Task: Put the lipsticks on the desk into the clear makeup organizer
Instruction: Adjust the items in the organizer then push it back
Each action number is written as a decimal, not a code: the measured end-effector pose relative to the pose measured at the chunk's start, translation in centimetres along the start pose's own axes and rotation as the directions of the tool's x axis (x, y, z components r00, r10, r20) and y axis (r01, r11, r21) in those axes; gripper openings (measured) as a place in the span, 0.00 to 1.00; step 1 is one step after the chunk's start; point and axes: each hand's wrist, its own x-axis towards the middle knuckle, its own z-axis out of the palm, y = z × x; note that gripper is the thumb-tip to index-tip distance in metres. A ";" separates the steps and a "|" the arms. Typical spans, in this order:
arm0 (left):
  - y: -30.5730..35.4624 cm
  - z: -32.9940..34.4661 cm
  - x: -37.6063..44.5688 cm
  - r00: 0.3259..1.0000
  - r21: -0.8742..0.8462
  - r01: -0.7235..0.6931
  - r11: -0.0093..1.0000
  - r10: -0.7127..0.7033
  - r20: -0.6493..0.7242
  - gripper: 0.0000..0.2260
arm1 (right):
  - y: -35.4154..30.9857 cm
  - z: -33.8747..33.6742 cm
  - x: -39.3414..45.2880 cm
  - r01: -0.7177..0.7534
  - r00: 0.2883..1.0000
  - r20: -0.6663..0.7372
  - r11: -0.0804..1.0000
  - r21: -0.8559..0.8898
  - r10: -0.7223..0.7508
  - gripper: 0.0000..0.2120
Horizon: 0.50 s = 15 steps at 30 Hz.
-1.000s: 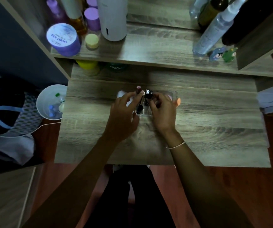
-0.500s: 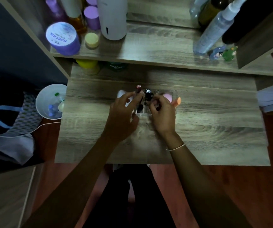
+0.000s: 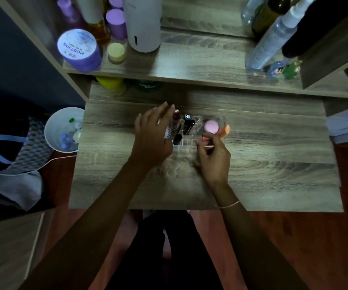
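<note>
The clear makeup organizer stands at the middle back of the wooden desk. Upright in its left slots are a dark red lipstick, a black lipstick with a white-marked cap and another black lipstick. A pink round sponge and an orange sponge sit in its right part. My left hand hovers with spread fingers over the organizer's left side, above a white tube. My right hand has curled fingertips at the organizer's front right corner; whether it grips anything is unclear.
A shelf above the desk carries a purple jar, a white bottle, a small yellow jar and a spray bottle. A white bucket and a bag stand left of the desk.
Both hands have drawn apart from the lipsticks in the middle slots. The left hand opened and shifted left; the right hand pulled back toward the front right corner.
</note>
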 end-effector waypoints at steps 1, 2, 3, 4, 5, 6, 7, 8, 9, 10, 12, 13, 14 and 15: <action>0.0 0.0 0.2 1.000 0.006 -0.001 1.000 0.001 0.007 0.31 | 0.4 -0.1 -0.3 -0.014 1.000 0.006 1.000 -0.004 0.014 0.11; 0.0 0.0 0.4 1.000 0.011 -0.003 1.000 0.003 0.014 0.31 | 0.7 -0.1 -0.6 -0.024 1.000 0.011 1.000 -0.009 0.024 0.12; 0.1 0.0 0.5 1.000 0.016 -0.007 1.000 0.007 0.020 0.31 | 0.9 -0.2 -0.8 -0.031 0.999 0.010 0.999 -0.014 0.031 0.12; 0.1 -0.1 0.6 1.000 0.020 -0.013 1.000 0.012 0.026 0.31 | 1.1 -0.2 -0.9 -0.034 0.999 0.006 0.999 -0.014 0.034 0.12; 0.2 -0.1 0.6 0.999 0.023 -0.018 1.000 0.017 0.032 0.32 | 1.1 -0.2 -1.0 -0.033 0.999 0.001 0.999 -0.008 0.033 0.12; 0.2 -0.1 0.7 0.999 0.025 -0.023 0.999 0.022 0.036 0.32 | 1.2 -0.3 -1.0 -0.029 1.000 -0.002 1.000 -0.001 0.029 0.12; 0.2 -0.1 0.7 0.999 0.026 -0.026 0.999 0.025 0.040 0.32 | 1.2 -0.3 -1.0 -0.025 1.000 -0.002 1.000 0.002 0.025 0.12; 0.3 -0.2 0.7 0.999 0.026 -0.028 0.999 0.027 0.047 0.33 | 1.2 -0.3 -1.0 -0.022 1.000 0.000 1.000 0.003 0.022 0.12; 0.4 -0.2 0.7 0.998 0.027 -0.029 0.999 0.028 0.056 0.34 | 1.3 -0.4 -1.0 -0.023 1.000 0.002 1.000 0.006 0.023 0.12; 0.4 -0.2 0.7 0.998 0.028 -0.031 0.999 0.029 0.062 0.35 | 1.3 -0.4 -1.0 -0.026 1.000 0.004 1.000 0.011 0.026 0.12; 0.4 -0.2 0.7 0.997 0.026 -0.036 0.999 0.034 0.065 0.35 | 1.3 -0.5 -1.1 -0.028 1.000 0.004 1.000 0.014 0.028 0.11; 0.4 -0.3 0.7 0.997 0.022 -0.038 0.999 0.037 0.064 0.35 | 1.3 -0.5 -1.1 -0.025 1.000 0.004 1.000 0.011 0.025 0.11; 0.4 -0.2 0.6 0.997 0.017 -0.042 0.999 0.041 0.064 0.35 | 1.3 -0.5 -1.1 -0.022 1.000 0.006 1.000 0.009 0.022 0.11; 0.4 -0.2 0.6 0.997 0.012 -0.045 0.999 0.044 0.064 0.35 | 1.3 -0.6 -1.1 -0.021 1.000 0.010 1.000 0.007 0.021 0.11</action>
